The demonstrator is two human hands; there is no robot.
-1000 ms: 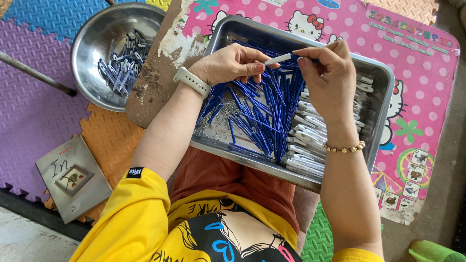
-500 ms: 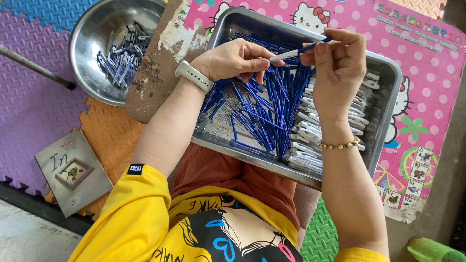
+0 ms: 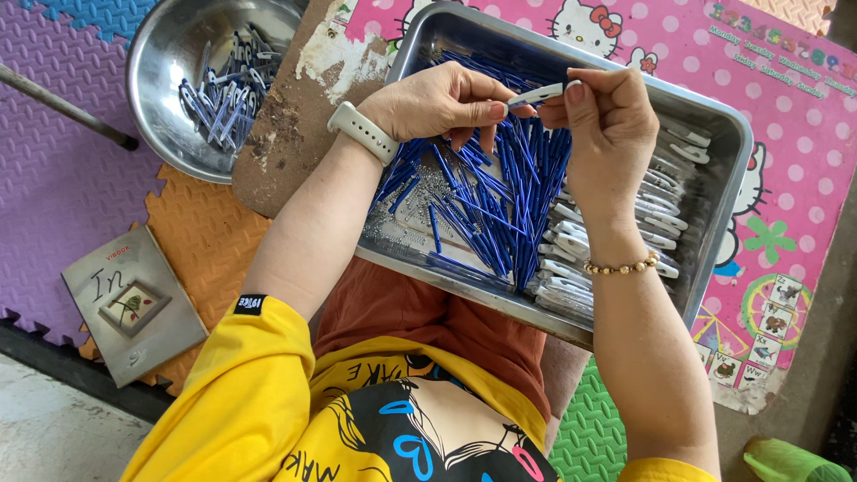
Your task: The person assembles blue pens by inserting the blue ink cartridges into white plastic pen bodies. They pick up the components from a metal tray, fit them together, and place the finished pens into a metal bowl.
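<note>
A rectangular steel tray (image 3: pixel 728 170) rests on my lap, filled with several thin blue refill tubes (image 3: pixel 500 205), small metal springs and white pen barrels (image 3: pixel 616 259) stacked at its right side. Above the tray, my left hand (image 3: pixel 437 103) and my right hand (image 3: pixel 607 125) together pinch one white pen barrel (image 3: pixel 536 94) at its two ends. My left wrist carries a white watch, my right wrist a bead bracelet.
A round steel bowl (image 3: pixel 165 98) with assembled blue-and-white pens sits at the upper left on a coloured foam mat. A worn wooden board (image 3: pixel 286 134) lies between bowl and tray. A grey booklet (image 3: pixel 134 303) lies lower left, a pink cartoon mat (image 3: pixel 786 98) at right.
The white barrel held between both hands has stayed above the tray, while my fingers have drawn closer together on it. The view has shifted slightly.
</note>
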